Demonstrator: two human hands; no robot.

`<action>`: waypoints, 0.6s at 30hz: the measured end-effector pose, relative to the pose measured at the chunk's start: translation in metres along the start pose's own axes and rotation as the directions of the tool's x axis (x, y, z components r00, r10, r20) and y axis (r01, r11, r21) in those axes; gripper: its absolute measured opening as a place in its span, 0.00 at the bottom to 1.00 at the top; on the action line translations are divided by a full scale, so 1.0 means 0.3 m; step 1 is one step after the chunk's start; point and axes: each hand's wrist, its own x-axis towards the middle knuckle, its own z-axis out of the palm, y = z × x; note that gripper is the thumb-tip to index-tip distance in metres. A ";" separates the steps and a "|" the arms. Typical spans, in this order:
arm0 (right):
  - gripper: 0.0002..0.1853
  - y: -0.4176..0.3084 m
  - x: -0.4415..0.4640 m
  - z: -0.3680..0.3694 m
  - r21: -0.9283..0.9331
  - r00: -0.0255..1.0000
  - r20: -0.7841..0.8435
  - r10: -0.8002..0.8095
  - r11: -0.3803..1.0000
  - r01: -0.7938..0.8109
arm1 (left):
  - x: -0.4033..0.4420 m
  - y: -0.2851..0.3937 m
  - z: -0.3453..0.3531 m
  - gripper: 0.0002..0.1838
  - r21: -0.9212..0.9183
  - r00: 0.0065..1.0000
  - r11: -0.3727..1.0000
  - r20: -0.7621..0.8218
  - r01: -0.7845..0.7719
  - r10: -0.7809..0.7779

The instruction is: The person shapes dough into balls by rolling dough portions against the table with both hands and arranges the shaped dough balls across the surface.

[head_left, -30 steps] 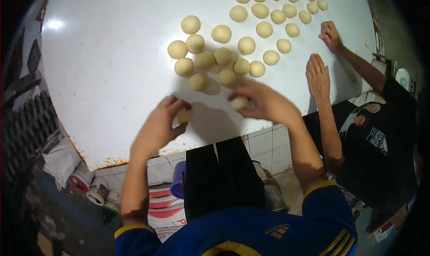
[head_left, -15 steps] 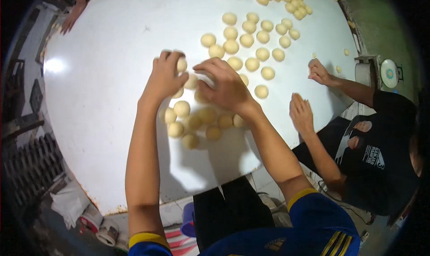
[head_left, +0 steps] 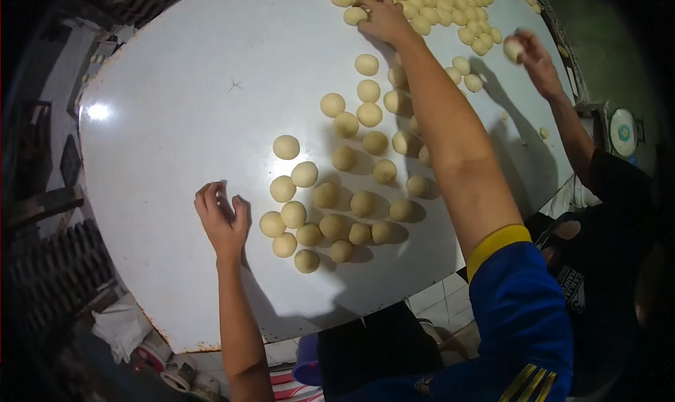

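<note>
At the far side of the white table, my right hand [head_left: 387,18] has its fingers closed around a pale dough ball [head_left: 355,16], at the edge of a dense cluster of dough balls [head_left: 436,2]. My left hand [head_left: 223,222] is low over the table, fingers loosely curved and apart, holding nothing. Just right of it lies a loose group of round dough balls, the closest being one dough ball [head_left: 272,225]. More dough balls, such as this one [head_left: 368,114], spread up the middle; my right forearm covers some of them.
A co-worker's hand [head_left: 536,61] at the right holds another dough ball [head_left: 514,49]. Small dough scraps [head_left: 543,133] lie near the right edge of the white table [head_left: 162,156]. Beyond that edge is a round-topped scale [head_left: 624,132]; a purple bucket [head_left: 307,360] stands below the front edge.
My right hand has reached from the near group to the far cluster and grasped a ball. My left hand has drawn back, down and left, off the balls. The co-worker now holds a ball.
</note>
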 end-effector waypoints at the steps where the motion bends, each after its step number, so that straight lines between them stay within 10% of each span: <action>1: 0.36 0.013 0.011 0.002 0.001 1.000 0.004 -0.011 1.000 0.011 | -0.001 0.000 0.001 0.22 0.040 0.999 0.998 -0.021 -0.043 0.044; 8: 0.30 -0.192 -0.179 -0.170 0.555 1.000 -0.025 -0.014 0.832 0.026 | 0.002 0.011 -0.009 0.25 -0.219 0.992 0.972 -0.069 0.088 -0.105; 9: 0.29 -0.275 -0.280 -0.212 0.584 0.998 -0.062 -0.020 0.810 0.053 | 0.015 0.079 -0.035 0.28 -0.452 0.951 0.847 0.013 0.280 -0.308; 13: 0.30 -0.667 -0.872 -0.322 0.804 0.982 0.070 -0.174 0.592 0.047 | -0.157 0.305 -0.065 0.33 -0.716 0.920 0.578 0.291 0.392 -0.263; 14: 0.28 -0.736 -1.027 -0.329 0.721 0.940 0.310 -0.140 0.679 -0.136 | -0.245 0.378 -0.087 0.35 -0.634 0.855 0.578 0.429 0.514 -0.290; 15: 0.25 -0.831 -1.139 -0.368 0.846 0.933 0.277 -0.232 0.520 -0.122 | -0.310 0.454 -0.143 0.35 -0.670 0.841 0.517 0.485 0.533 -0.238; 18: 0.26 -0.944 -1.459 -0.381 0.770 0.920 0.352 -0.175 0.613 -0.178 | -0.535 0.507 -0.257 0.22 -0.512 0.698 0.483 0.602 0.711 -0.389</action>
